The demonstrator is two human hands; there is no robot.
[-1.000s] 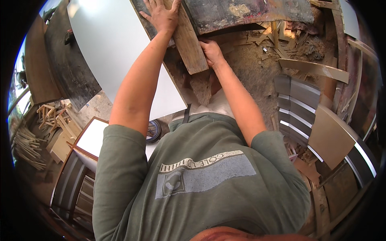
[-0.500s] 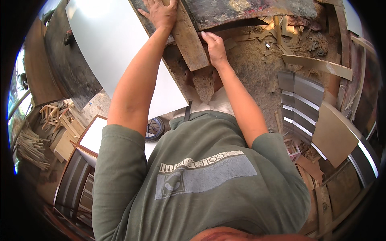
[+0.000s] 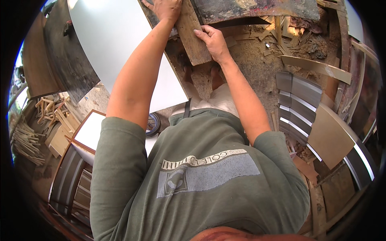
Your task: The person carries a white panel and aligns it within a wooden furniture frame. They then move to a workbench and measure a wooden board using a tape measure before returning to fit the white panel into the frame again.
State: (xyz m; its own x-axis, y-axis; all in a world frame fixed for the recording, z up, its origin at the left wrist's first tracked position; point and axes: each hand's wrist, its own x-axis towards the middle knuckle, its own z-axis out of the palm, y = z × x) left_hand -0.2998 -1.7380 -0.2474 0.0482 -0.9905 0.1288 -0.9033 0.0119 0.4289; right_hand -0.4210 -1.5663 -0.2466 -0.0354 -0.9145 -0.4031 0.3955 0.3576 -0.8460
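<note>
1. At upper centre, ahead of the torso: wooden plank (image 3: 196, 48), near end jutting toward the feet.
2. Right hand (image 3: 215, 43): grasping the plank's right edge, thumb on top.
3. Left hand (image 3: 167, 10): over the plank's left side; fingers partly outside my remote view, grip not determinable.
4. White panel (image 3: 120, 56): left of the plank; I would guard its face from scraping.
5. Handling: I would balance both hands' pressure, keep the plank level, and mind splinters along the edge.

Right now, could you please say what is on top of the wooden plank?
The left hand and right thumb overlap the wooden plank at opposite edges; wood beneath them is hidden.
</note>
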